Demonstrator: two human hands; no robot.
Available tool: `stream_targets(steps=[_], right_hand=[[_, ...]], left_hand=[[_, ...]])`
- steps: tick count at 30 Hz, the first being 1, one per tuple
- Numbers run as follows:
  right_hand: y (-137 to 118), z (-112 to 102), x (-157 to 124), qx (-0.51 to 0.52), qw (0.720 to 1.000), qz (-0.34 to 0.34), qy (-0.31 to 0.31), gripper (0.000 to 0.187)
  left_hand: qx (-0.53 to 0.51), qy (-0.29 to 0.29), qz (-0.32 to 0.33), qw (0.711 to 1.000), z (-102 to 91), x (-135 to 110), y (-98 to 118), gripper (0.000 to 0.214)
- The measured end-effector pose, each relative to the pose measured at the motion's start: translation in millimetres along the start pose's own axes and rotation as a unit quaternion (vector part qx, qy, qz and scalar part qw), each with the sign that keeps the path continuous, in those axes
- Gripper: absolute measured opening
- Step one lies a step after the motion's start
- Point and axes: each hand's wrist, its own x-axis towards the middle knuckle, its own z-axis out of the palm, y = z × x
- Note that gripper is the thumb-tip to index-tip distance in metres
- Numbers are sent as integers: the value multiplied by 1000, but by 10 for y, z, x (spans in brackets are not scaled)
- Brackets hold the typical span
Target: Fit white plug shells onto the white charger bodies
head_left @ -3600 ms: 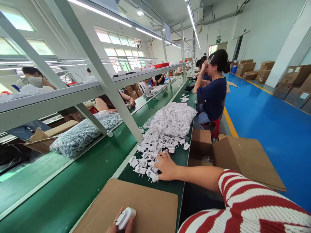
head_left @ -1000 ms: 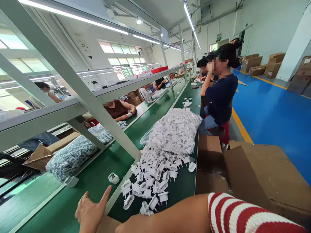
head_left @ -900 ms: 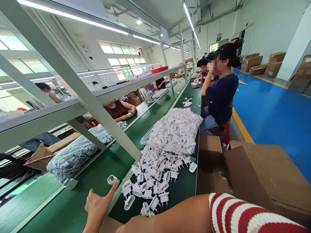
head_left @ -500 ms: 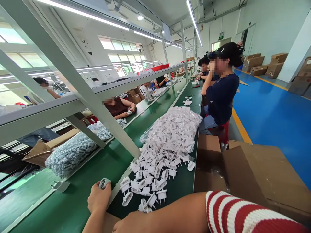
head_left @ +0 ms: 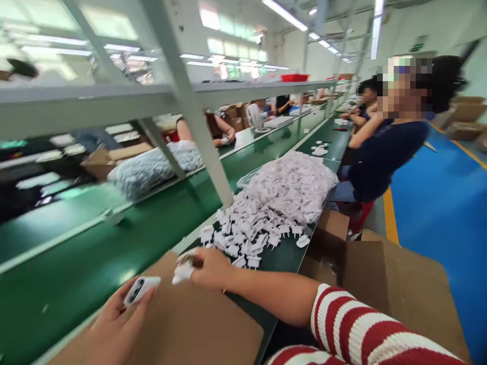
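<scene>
My left hand (head_left: 114,324) holds a white charger housing (head_left: 140,289) by its fingertips over the near edge of a brown cardboard sheet (head_left: 198,324). My right hand (head_left: 211,267), in a red-and-white striped sleeve, is closed on a white plug piece (head_left: 183,271) above the cardboard's far edge. Just beyond it, loose white plug pieces (head_left: 247,234) are scattered on the green table, spilling from a clear bag full of them (head_left: 294,185).
A green conveyor belt (head_left: 95,253) runs along the left under a grey shelf frame (head_left: 198,132). An open cardboard box (head_left: 380,274) stands at my right. A person in dark blue (head_left: 384,152) sits further along; others work across the line beside a bagged heap (head_left: 155,165).
My left hand reached to the belt, took the housing and drew it back over the cardboard. My right hand came forward with a plug piece. The view swung left and blurred.
</scene>
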Motion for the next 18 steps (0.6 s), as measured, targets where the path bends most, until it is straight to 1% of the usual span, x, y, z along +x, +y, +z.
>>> stream_targets(steps=[1,2,4,5,6,8,10,12,14,16,18], right_hand=[[-10,-12,-24,81,995,52,6,26],[-22,-27,-48,138,986,92,3,25],[-50,-62,-73,223,966,127,-14,26],[-64,-79,-75,252,957,139,-27,31],[-79,-92,-75,269,950,155,-48,38],[-114,-108,-89,276,940,187,-67,46],[-148,-109,-131,262,942,199,-69,50],[-166,-93,-187,241,948,196,-66,51],[-162,-61,-234,217,957,180,-64,49],[-145,-18,-270,176,973,136,-59,45],[-125,24,-304,95,993,61,-45,39]], left_hand=[[-31,-28,-3,999,-25,-203,-60,68],[-59,-39,4,997,-31,-401,-101,70],[-120,-76,61,988,11,-726,-140,66],[-138,-89,94,982,53,-841,-151,60],[-137,-77,115,981,101,-925,-163,53],[-130,-57,151,978,192,-1015,-188,46],[-140,-26,179,974,249,-1037,-212,49],[-156,-8,198,968,265,-1024,-231,49],[-167,-14,209,963,254,-1004,-246,40],[-178,-34,211,960,234,-995,-258,35],[-188,-48,209,958,217,-998,-268,36]])
